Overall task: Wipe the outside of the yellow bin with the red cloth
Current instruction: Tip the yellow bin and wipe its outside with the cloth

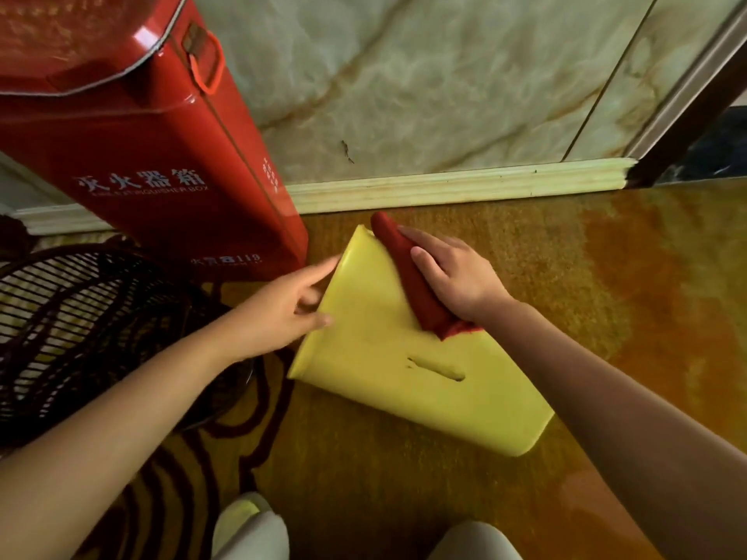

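Hands flank yellow bin [408, 357]: right [452, 272] presses red cloth [412, 276], left [283, 309] steadies.

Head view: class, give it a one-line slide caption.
Right hand wipes the bin with the cloth; left hand steadies it.

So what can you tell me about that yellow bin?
The yellow bin looks like smooth plastic, plain yellow, with a slot-shaped handle hole in the side facing up. It lies tipped over on the brownish floor, next to a red fire extinguisher box. It widens toward one end, with rounded corners. The left hand steadies its edge, and the right hand presses a rolled red cloth against its upper side.
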A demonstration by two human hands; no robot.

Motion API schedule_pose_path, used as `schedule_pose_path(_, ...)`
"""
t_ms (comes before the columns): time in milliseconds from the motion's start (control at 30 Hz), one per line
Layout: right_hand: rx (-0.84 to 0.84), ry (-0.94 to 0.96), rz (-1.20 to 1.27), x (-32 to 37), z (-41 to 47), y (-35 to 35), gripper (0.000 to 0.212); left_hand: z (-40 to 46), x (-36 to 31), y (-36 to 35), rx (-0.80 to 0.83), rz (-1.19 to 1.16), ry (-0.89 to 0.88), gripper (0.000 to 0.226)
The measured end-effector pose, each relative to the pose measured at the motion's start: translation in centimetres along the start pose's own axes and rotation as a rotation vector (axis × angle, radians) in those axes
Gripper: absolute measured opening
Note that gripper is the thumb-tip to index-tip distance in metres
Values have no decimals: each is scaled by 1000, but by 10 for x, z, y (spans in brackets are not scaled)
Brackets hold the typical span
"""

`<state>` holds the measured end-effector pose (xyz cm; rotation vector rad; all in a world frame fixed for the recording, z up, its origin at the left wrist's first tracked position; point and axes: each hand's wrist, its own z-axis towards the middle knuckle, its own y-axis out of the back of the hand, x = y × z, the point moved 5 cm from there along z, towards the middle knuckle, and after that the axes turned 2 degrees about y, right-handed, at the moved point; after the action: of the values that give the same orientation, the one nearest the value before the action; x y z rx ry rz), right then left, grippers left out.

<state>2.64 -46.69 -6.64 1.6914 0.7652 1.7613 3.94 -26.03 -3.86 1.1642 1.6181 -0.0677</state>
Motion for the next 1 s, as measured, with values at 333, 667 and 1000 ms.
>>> schedule_pose_path(333,-310,29,-405,18,-29,-10,52,49,-34,-3,-52,-315,87,71)
schedule_pose_path(667,-389,-353,-204,-7,-30,-17,58,64,-26,3,-166,-467,215,64)
schedule_pose_path(1000,-255,-432,-264,-81,-37,8,48,50,-3,6,-155,-675,221,59)
